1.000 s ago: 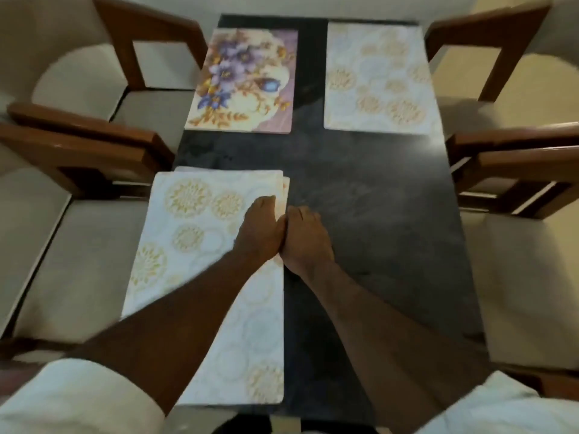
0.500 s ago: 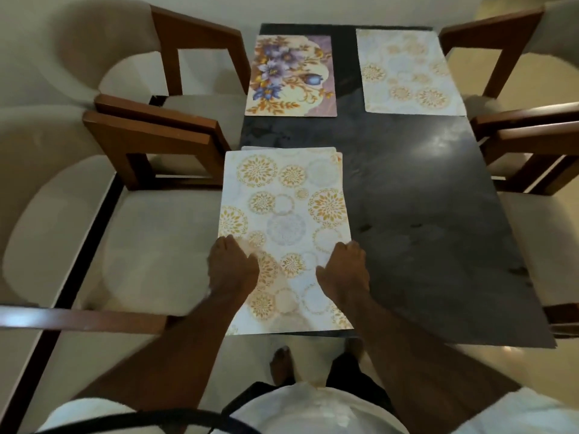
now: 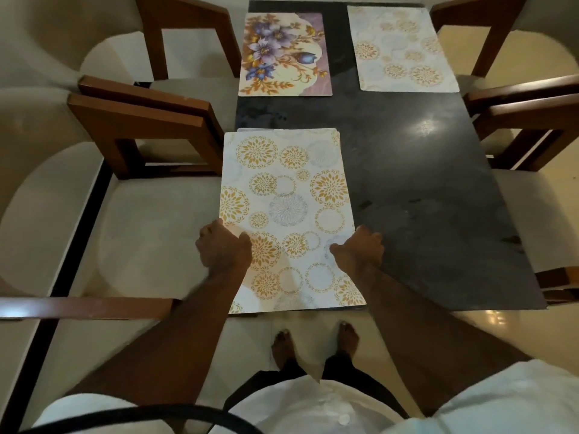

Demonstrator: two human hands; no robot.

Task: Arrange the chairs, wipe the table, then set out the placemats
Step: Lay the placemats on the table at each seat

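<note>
Bare forearms stretched forward, hands apart and level: left hand (image 3: 224, 245), right hand (image 3: 358, 250), fingers curled, gripping.

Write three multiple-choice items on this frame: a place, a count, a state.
1. Where on the table is the floral mat? A far left; B far right; C near right.
2. How many spots hold mats? A two; B three; C five.
3. The near mat is: A rolled up; B on a chair; C held at both side edges.
1 A: it lies far left. 2 B: floral mat, far-right mat, near mat. 3 C: left hand and right hand grip its edges.
</note>
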